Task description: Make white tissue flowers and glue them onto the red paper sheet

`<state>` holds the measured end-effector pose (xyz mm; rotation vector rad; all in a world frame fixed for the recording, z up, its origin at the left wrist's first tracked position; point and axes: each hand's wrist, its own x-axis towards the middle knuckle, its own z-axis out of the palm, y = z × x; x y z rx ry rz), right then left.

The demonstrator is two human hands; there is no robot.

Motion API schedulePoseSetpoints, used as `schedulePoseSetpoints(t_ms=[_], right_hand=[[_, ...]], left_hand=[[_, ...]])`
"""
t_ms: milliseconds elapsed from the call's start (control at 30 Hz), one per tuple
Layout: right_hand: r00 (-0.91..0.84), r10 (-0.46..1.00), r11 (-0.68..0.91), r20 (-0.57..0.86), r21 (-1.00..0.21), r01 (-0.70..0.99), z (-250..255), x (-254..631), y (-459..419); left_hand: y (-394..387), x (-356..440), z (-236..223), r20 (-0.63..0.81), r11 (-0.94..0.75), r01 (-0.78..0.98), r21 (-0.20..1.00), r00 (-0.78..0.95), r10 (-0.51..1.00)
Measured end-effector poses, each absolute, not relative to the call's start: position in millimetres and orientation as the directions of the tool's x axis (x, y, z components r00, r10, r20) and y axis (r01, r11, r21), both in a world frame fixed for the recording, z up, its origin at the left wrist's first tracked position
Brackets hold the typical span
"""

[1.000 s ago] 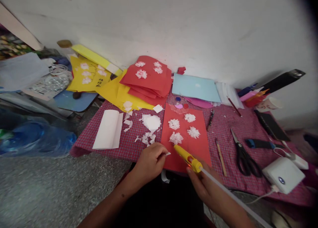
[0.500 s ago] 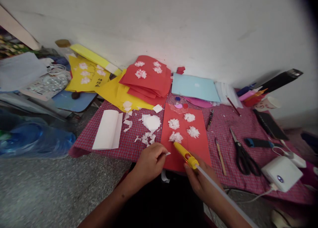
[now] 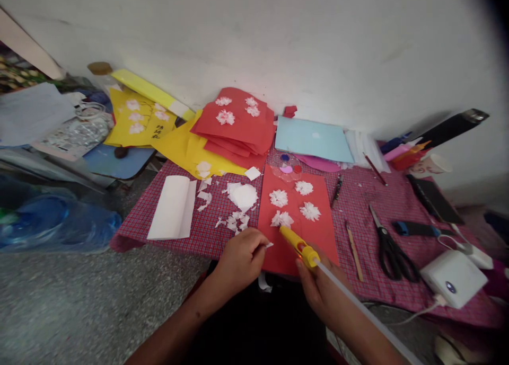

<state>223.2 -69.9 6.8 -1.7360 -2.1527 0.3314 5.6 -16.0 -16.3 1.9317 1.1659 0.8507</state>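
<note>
A yellow glue gun with a long glue stick out of its back is gripped by my right hand. Its tip is at the lower edge of a white paper flower, and I cannot tell whether they touch. Several such flowers sit on a red paper sheet at the table's front edge. My left hand is closed, pinching a small piece of white paper beside the sheet's lower left. Torn paper bits and a white paper pile lie just beyond that hand.
Left on the checked cloth is a folded white paper. Red sheets and a light blue folder lie at the back. Rightward are a brush, scissors, a blue-handled cutter and a white box with a cable.
The glue gun has shifted very slightly up and to the left, its tip staying near the lower left flower. My left hand and its paper piece have stayed in place.
</note>
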Motion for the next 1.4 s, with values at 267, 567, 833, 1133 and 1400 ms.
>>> schedulePoseSetpoints(t_ms=[267,567,833,1133,1400], right_hand=[[-0.163,0.981,0.193,0.108,-0.405,0.894,11.4,222.2,-70.5],[-0.15,0.988,0.139,0.022,-0.525,0.84,19.8,227.1,-68.7],[-0.135,0.991,0.104,-0.004,-0.618,0.78,22.0,236.9,-70.7],[-0.082,0.994,0.108,0.07,-0.667,0.737,14.0,243.2,-69.4],[-0.095,0.994,0.099,0.047,-0.72,0.687,10.0,246.2,-68.9]], left_hand=[[-15.0,7.1,-10.9,0.129,-0.321,0.502,0.803,0.38,0.916],[-8.4,20.4,-3.2,0.08,-0.345,0.647,0.68,0.403,0.912],[-3.3,29.2,-5.4,0.061,-0.374,0.745,0.553,0.412,0.909],[3.1,40.8,-2.6,0.045,-0.396,0.805,0.441,0.421,0.906],[6.7,48.8,-3.4,0.038,-0.393,0.832,0.392,0.412,0.91]])
